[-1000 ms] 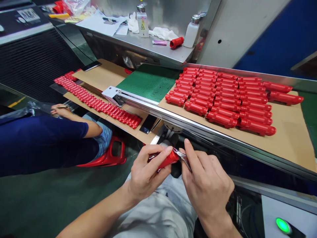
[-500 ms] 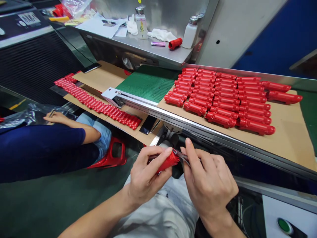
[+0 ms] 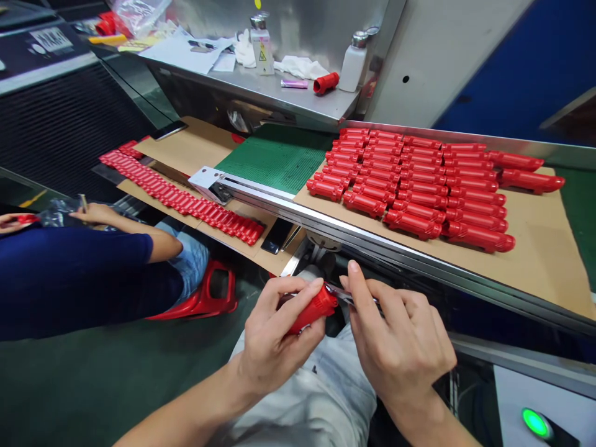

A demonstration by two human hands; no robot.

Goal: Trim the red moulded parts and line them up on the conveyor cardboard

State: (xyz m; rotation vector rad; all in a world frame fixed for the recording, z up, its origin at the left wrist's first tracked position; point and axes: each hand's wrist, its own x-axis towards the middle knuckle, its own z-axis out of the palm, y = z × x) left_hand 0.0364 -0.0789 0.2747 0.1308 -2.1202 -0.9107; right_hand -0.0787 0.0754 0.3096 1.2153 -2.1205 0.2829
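My left hand [image 3: 274, 332] is wrapped round a red plastic tube [image 3: 311, 311] held over my lap. My right hand [image 3: 398, 344] pinches a thin metal tool [image 3: 347, 297], whose tip touches the tube's right end. Just above my hands runs the metal rail [image 3: 372, 239] of a conveyor. On the cardboard sheet [image 3: 544, 248] beyond it lie rows of several red tubes [image 3: 410, 183].
A co-worker in a dark blue sleeve [image 3: 69, 273] sits at left on a red stool [image 3: 209, 295], holding a small tool. Another row of red tubes [image 3: 181, 198] lies on cardboard by a phone [image 3: 278, 234]. Bottles [image 3: 351, 61], papers and a loose red tube [image 3: 325, 82] sit on the steel shelf. A green button [image 3: 533, 422] glows at lower right.
My hands stay together on the tube, with the right hand drawn slightly to the right. The co-worker's hand moved left and lifted. The green button went dark, then lit again.
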